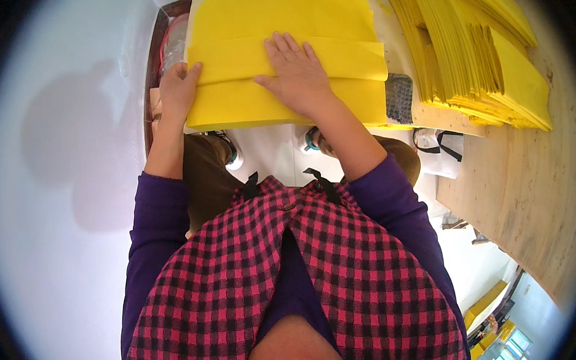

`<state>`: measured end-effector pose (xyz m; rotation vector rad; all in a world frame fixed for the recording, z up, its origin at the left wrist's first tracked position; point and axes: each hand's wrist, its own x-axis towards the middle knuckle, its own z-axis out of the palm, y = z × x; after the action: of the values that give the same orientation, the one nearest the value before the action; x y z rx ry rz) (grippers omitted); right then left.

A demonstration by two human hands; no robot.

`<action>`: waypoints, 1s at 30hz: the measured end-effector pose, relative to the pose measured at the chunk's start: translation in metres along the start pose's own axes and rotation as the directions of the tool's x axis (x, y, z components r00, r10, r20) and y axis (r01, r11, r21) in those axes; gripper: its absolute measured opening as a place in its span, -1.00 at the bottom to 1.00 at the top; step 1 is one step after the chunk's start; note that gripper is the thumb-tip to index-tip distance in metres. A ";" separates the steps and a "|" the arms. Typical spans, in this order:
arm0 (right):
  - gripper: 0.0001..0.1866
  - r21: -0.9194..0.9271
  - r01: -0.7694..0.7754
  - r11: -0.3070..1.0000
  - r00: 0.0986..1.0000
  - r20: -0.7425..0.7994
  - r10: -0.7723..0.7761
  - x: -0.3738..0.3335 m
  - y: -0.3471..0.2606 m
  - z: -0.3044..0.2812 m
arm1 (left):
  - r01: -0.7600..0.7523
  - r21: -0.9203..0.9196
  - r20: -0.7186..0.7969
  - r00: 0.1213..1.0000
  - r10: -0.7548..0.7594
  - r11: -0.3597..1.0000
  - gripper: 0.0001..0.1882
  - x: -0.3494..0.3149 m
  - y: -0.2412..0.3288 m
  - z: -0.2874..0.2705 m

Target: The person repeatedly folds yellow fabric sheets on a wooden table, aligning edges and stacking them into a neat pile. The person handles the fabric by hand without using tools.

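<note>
A thick stack of yellow fabric-like sheets (pixel 290 17) lies on the table before me. Across its near part runs a folded yellow flap (pixel 353 61), creased from left to right. My right hand (pixel 298 76) rests flat on this flap, fingers spread and pointing away from me. At the stack's left edge is my left hand (pixel 179 86), its fingers curled and its thumb against the yellow sheet's edge. Its fingertips are partly hidden.
Folded yellow pieces (pixel 464 59) are piled on the wooden table (pixel 510 172) to the right. A dark grey patterned piece (pixel 398 98) lies beside the stack. A white bag with black handles (pixel 438 149) stands below the tabletop. The white wall (pixel 67 168) is close on my left.
</note>
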<state>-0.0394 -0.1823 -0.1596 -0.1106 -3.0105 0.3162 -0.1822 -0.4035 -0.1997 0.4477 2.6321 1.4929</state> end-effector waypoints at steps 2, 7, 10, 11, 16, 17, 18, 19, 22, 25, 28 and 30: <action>-0.20 0.013 -0.030 0.999 1.000 0.003 0.030 0.000 0.011 -0.001 | -0.018 0.033 -0.011 1.000 0.018 0.999 -0.70 0.001 -0.002 0.001; -0.17 0.018 -0.107 0.994 0.994 0.005 0.107 -0.002 0.037 -0.004 | 0.012 -0.077 0.004 1.000 -0.012 0.997 -0.71 0.001 -0.007 0.003; -0.17 -0.039 -0.176 0.984 0.984 0.015 0.177 -0.011 0.055 -0.009 | 0.021 -0.093 0.003 1.000 -0.021 0.995 -0.72 0.001 -0.009 0.003; -0.17 -0.072 -0.208 0.975 0.977 0.025 0.210 -0.014 0.062 -0.012 | 0.018 -0.045 0.005 1.000 -0.018 0.999 -0.72 0.001 -0.010 0.003; -0.19 -0.150 -0.295 0.944 0.954 0.013 0.300 -0.025 0.077 -0.016 | 0.042 -0.068 0.008 0.999 -0.042 0.997 -0.67 0.003 -0.012 0.003; -0.18 -0.148 -0.295 0.944 0.954 0.008 0.300 -0.025 0.077 -0.016 | -0.009 -0.061 -0.036 0.999 0.007 0.998 -0.67 0.002 -0.010 0.001; -0.18 -0.151 -0.301 0.942 0.952 0.014 0.306 -0.025 0.077 -0.015 | -0.061 -0.052 -0.079 0.995 0.057 0.997 -0.68 0.003 -0.006 -0.002; -0.18 -0.146 -0.295 0.944 0.955 -0.001 0.298 -0.025 0.076 -0.015 | -0.066 -0.045 -0.093 0.994 0.061 0.997 -0.69 0.003 0.001 -0.004; -0.17 -0.195 -0.306 0.932 0.950 0.008 0.313 -0.023 0.075 -0.014 | -0.281 0.157 -0.173 0.936 0.307 0.947 -0.73 0.000 0.033 -0.012; -0.17 -0.165 -0.299 0.940 0.952 0.013 0.305 -0.024 0.077 -0.013 | -0.612 0.246 -0.130 0.748 0.651 0.752 -0.71 -0.015 0.084 0.017; -0.19 -0.145 -0.271 0.952 0.961 0.007 0.275 -0.025 0.081 -0.013 | -0.679 0.047 0.221 0.722 0.656 0.732 -0.56 -0.041 0.135 0.089; -0.20 -0.284 -0.219 0.933 0.972 0.024 0.236 -0.026 0.083 -0.012 | -0.666 0.118 0.371 0.717 0.590 0.736 -0.46 -0.052 0.152 0.123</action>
<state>-0.0068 -0.1007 -0.1685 -0.4860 -3.0831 -0.0942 -0.0744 -0.2433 -0.1380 1.6131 2.5110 1.0571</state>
